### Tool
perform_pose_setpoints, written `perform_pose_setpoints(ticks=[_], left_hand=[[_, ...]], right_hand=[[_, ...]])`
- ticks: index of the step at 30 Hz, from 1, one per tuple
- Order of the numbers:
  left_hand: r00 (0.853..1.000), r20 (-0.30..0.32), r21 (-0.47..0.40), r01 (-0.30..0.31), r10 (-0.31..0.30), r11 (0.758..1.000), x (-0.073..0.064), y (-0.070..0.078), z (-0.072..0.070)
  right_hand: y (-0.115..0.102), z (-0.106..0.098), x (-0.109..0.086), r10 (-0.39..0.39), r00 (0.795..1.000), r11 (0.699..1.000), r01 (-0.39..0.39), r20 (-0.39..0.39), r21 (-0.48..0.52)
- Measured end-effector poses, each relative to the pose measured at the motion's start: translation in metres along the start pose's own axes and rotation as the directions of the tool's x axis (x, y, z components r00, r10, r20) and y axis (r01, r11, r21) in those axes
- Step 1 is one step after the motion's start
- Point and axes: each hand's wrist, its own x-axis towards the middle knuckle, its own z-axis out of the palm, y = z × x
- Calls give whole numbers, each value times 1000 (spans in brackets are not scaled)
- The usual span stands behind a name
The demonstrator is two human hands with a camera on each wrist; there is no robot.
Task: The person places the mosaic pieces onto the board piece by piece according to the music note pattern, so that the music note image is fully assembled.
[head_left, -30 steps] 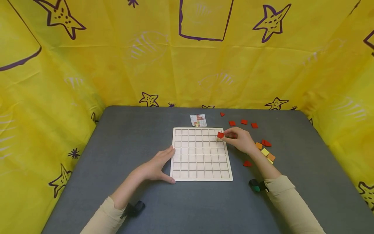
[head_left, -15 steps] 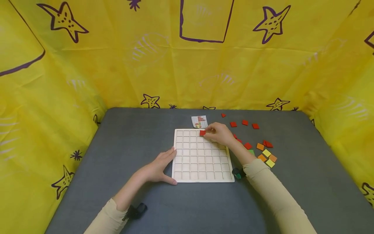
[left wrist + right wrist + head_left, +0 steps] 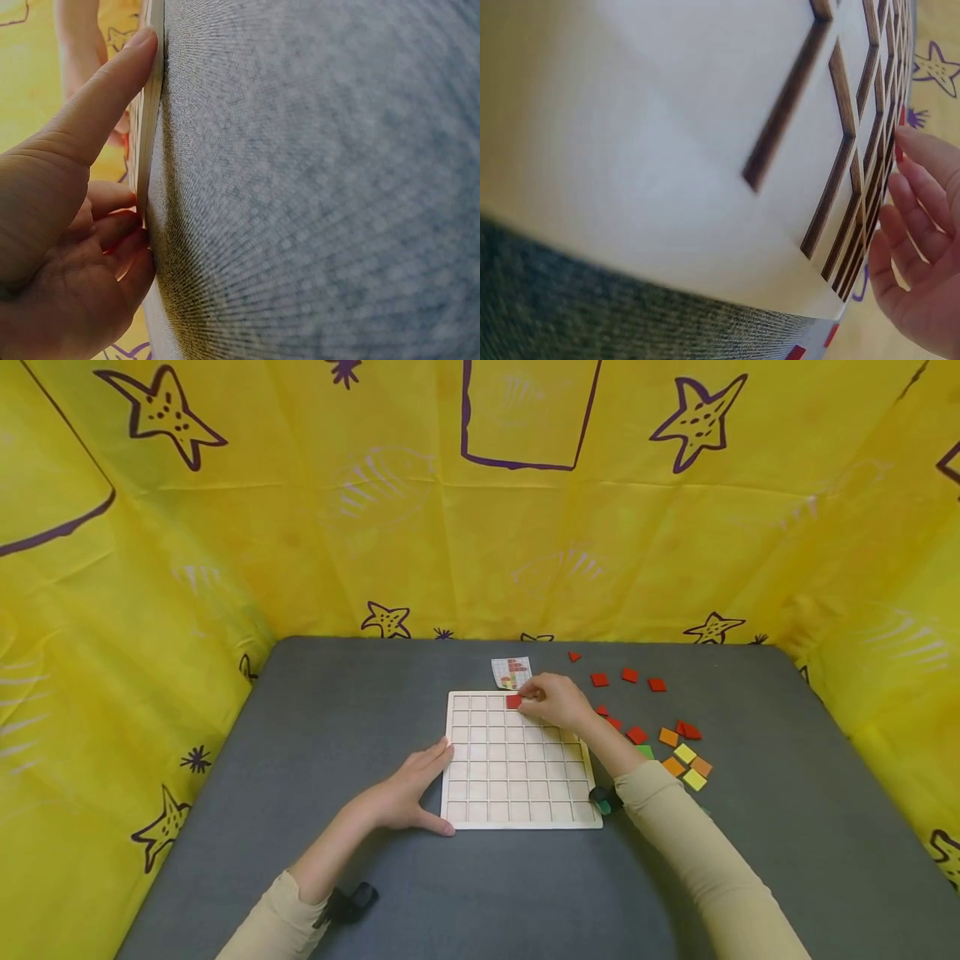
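Note:
A pale wooden grid board (image 3: 487, 768) lies flat on the dark grey table. Along its left edge rests my left hand (image 3: 408, 789), thumb near the front corner and fingertips farther up the side. The left wrist view shows that thumb and the fingers (image 3: 112, 97) against the board's edge. My right hand (image 3: 558, 702) reaches over the board and pinches a red square tile (image 3: 513, 702) at a cell of the top row, near the middle. In the right wrist view only a thin red sliver of the tile (image 3: 900, 154) shows at the fingertips.
Right of the board lie loose red tiles (image 3: 630, 675), orange tiles (image 3: 668, 737), yellow tiles (image 3: 694, 780) and a partly covered green tile (image 3: 645, 751). A printed pattern card (image 3: 510, 672) sits just behind the board. Yellow patterned cloth (image 3: 300, 527) hangs around the table.
My right hand has carried the red tile leftward from the board's upper right to the top-row cell, lowering it there. The left hand stays at the board's left edge.

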Motion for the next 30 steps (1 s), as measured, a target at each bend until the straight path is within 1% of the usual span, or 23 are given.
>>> perform_pose_setpoints(ticks=[4,10,13,16,19,23,27,30], left_hand=[[1000,2,-3,3,-3,1000,1,1,1],[1000,0,3,-9,9,1000,0,-1,1],[1000,2,1,-13,13,1000,0,0,1],[1000,0,-2,-16,16,1000,0,0,1],[1000,-2,-5,-16,16,1000,0,1,1],[1000,-2,-10,-13,13,1000,-1,1,1],[1000,-3,-14,-13,13,1000,-1,0,1],[1000,-4,-14,-13,13,1000,-1,-2,0]], right_hand=[[0,1,-1,-5,1000,1000,5,-2,7],[0,1,-2,3,1000,1000,-3,6,21],[1,0,-5,6,1000,998,-7,4,59],[5,-5,-11,19,1000,993,-17,-19,114],[14,-13,-19,46,997,987,-36,-56,159],[34,-29,-35,102,991,980,-85,-89,180],[56,-45,-55,172,982,964,-152,-76,216],[70,-54,-67,202,977,958,-185,-61,221]])
